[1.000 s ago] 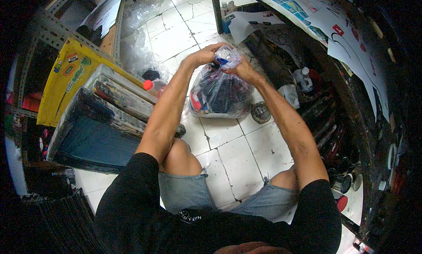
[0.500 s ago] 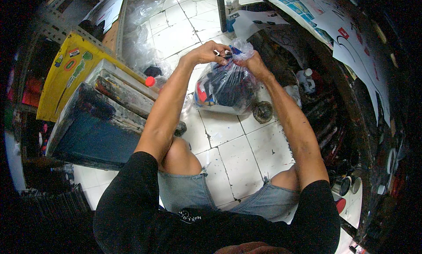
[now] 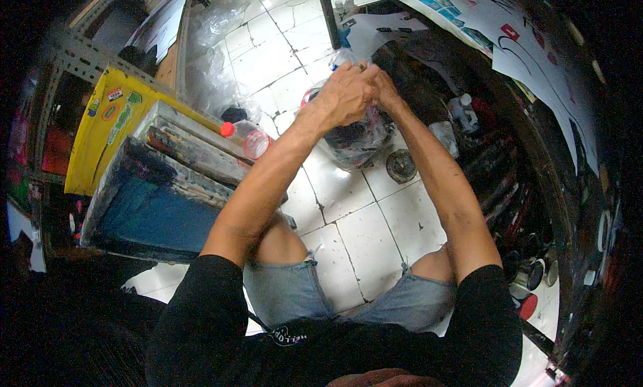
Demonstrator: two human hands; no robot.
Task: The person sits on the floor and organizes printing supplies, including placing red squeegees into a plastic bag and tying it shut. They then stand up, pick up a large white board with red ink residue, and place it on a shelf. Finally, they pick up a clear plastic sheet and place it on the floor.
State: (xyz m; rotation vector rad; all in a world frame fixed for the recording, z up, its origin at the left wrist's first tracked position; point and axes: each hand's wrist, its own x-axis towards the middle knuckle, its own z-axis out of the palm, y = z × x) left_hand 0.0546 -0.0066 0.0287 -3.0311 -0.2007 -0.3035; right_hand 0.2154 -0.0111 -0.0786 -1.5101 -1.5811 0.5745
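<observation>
A clear plastic bag (image 3: 355, 149) stuffed with dark, red and blue pieces, perhaps cloth, rests on the white tiled floor in front of me. My left hand (image 3: 348, 95) is closed at the bag's gathered top, its back covering much of the bag. Beside it, touching, my right hand (image 3: 384, 93) is closed on the same gathered plastic. Some of the plastic and a bit of blue stick up beyond my knuckles. The fingertips of both hands are mostly hidden.
At left lean several framed screens (image 3: 154, 206) and a yellow panel (image 3: 100, 132) with stickers. A clear bottle (image 3: 249, 140) with a red cap lies beside them. A round dark-rimmed lid or can (image 3: 401, 166) sits right of the bag. A white jug (image 3: 463, 112) stands further right.
My left hand has moved right and over the bag's top, meeting my right hand. The bottle beside my left forearm shows more now.
</observation>
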